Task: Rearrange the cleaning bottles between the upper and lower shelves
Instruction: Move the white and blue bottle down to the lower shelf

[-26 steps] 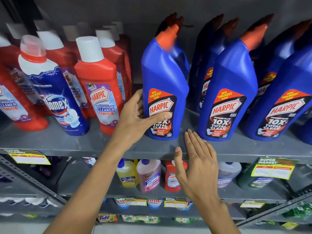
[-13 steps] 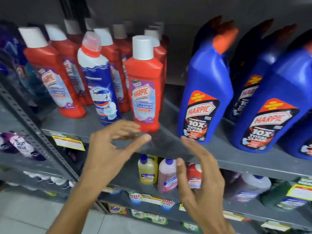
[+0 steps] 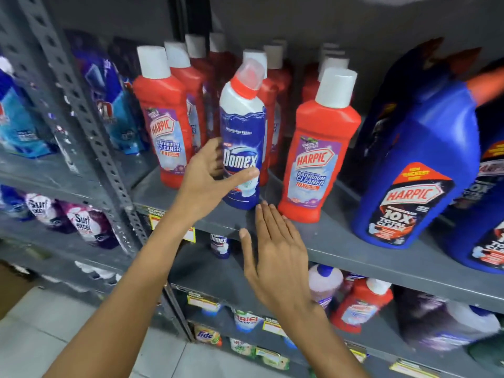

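The left hand (image 3: 210, 181) is open in a wide C-shape, thumb forward and fingers curved behind, set around the lower body of the Domex bottle (image 3: 242, 148); the thumb overlaps the label, but whether any digit is pressing on the plastic cannot be told, and no firm hold is evident. The right hand (image 3: 275, 252) is flat and open, fingers together and extended, holding nothing; its fingertips lie near the bottle's base at the front edge of the upper shelf (image 3: 354, 249). The Domex bottle stands upright near that edge, between two red Harpic bottles (image 3: 319, 162), with further red bottles behind it and blue Harpic bottles (image 3: 411, 173) to the right. A second small Domex bottle (image 3: 219, 245) stands on the lower shelf (image 3: 215, 279) beneath. Handling assessment: the bottle appears full, so expect moderate weight concentrated low. The body is rigid moulded plastic and should not deform under a normal grip; the glossy label wrap may be slippery. Recommended hold is around the mid-body, where the section is narrow enough for one hand, with the free hand supporting the base. Avoid lifting by the angled neck and cap, which could loosen or tip the bottle against its neighbours.
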A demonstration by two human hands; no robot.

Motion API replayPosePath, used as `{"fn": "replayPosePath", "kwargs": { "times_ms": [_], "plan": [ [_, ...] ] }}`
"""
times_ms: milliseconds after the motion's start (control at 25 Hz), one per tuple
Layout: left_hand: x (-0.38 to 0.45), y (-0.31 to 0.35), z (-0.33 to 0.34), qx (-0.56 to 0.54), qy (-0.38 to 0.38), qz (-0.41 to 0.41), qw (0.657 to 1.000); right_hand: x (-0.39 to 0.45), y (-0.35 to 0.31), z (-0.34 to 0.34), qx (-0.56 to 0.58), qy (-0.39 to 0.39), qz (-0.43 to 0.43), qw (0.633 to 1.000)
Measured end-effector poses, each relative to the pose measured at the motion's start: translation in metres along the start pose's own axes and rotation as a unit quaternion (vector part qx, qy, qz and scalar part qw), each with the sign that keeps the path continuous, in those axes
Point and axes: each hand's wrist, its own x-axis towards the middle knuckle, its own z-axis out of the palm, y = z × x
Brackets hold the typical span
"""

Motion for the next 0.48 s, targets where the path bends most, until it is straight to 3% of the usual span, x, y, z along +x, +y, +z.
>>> {"fn": "replayPosePath", "kwargs": {
  "times_ms": [160, 360, 480],
  "plan": [
    [-0.016, 0.005, -0.018, -0.054, 0.021, 0.028, 0.998, -0.001, 0.002, 0.008, -0.039, 0.044, -0.013, 0.998],
    [-0.097, 0.016, -0.059, -0.072, 0.018, 0.094, 0.993, -0.002, 0.007, 0.014, -0.044, 0.072, -0.026, 0.996],
    [-0.150, -0.017, -0.073, -0.059, 0.025, 0.033, 0.997, -0.002, 0.006, 0.014, -0.040, 0.071, -0.025, 0.996]
  ]
}}
